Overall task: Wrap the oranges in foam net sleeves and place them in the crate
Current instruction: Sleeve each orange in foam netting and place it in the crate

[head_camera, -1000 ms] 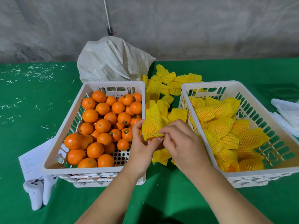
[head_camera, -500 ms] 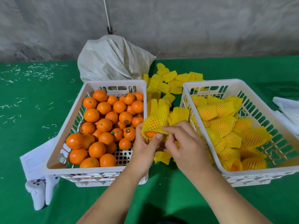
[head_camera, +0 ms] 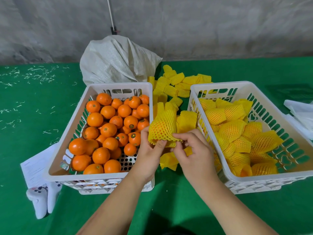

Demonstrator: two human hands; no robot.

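The fingers [head_camera: 161, 143] of the left hand [head_camera: 149, 155] are pinching the near edge of a yellow net sleeve [head_camera: 163, 128], and the fingers [head_camera: 179, 137] of the right hand [head_camera: 194, 153] are pinching the same edge just beside them. An orange [head_camera: 156, 128] is showing through the holes. Half a second ago the orange was peeking out under the sleeve; now the sleeve is covering almost all of it, so this wrap is looking nearly done. The hands are holding it above the bench [head_camera: 33, 116], between the two crates. The left crate [head_camera: 101, 174] is holding many bare oranges [head_camera: 108, 129]. The right crate [head_camera: 254, 181] is holding wrapped ones [head_camera: 232, 131], and this one probably goes there next. More sleeves [head_camera: 176, 82] are lying farther back.
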